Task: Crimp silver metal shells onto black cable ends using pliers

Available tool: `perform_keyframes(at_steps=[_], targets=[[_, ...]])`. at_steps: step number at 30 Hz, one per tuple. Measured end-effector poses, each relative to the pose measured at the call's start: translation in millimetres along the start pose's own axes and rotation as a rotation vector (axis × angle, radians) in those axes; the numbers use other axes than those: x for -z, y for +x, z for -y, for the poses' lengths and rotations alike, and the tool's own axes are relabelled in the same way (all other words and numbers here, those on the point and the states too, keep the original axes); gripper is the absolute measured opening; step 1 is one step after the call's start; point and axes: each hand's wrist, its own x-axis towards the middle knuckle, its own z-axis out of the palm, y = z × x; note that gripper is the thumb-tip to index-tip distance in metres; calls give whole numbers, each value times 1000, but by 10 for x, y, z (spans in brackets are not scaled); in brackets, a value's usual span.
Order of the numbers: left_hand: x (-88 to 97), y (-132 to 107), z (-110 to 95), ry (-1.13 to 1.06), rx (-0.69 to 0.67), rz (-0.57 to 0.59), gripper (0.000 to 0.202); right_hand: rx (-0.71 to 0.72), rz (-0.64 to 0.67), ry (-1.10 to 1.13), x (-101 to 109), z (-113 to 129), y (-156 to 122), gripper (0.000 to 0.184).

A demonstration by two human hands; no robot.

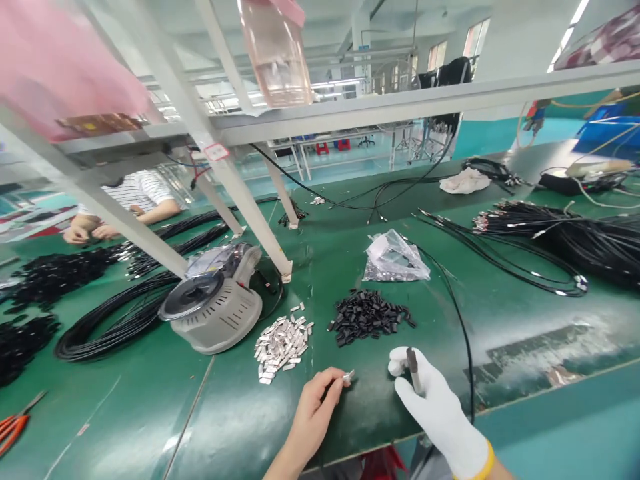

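My bare left hand (pixel 316 404) pinches a small silvery metal piece (pixel 349 377) between thumb and fingertips, just above the green table. Beside it to the upper left lies a heap of small silvery metal pieces (pixel 281 345). My right hand (pixel 434 405), in a white glove with a yellow cuff, has its fingers curled round a short pen-like object (pixel 414 371), dark at the top and greyish lower down; its exact kind I cannot make out. A pile of small black pieces (pixel 367 316) lies beyond both hands. The two hands are apart.
A grey round machine (pixel 213 313) stands left of the metal heap, near coiled black cables (pixel 107 327). Behind the black pile is a clear plastic bag (pixel 397 257). Black cable bundles (pixel 575 233) lie right; orange-handled pliers (pixel 14 427) lie left. A co-worker's hands (pixel 90 230) are across the table.
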Motion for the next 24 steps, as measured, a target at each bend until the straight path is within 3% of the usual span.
perform_keyframes(at_steps=[5,10,15,20,24], targets=[[-18,26,-71,52,11,-64,61,-154,-83,-16,-54,103,63,41],[-29,66,-37,98,-8,-20,49,-138,-165,-81,-192,307,164,42],[-56,-18,11,49,-32,-53,36,-87,-64,-174,-163,485,89,42],[-114,-51,233,-118,-72,-184,29,-108,21,-664,-160,444,-69,52],[-116,-93,266,-171,-124,-235,23,52,93,-899,-262,426,-200,57]])
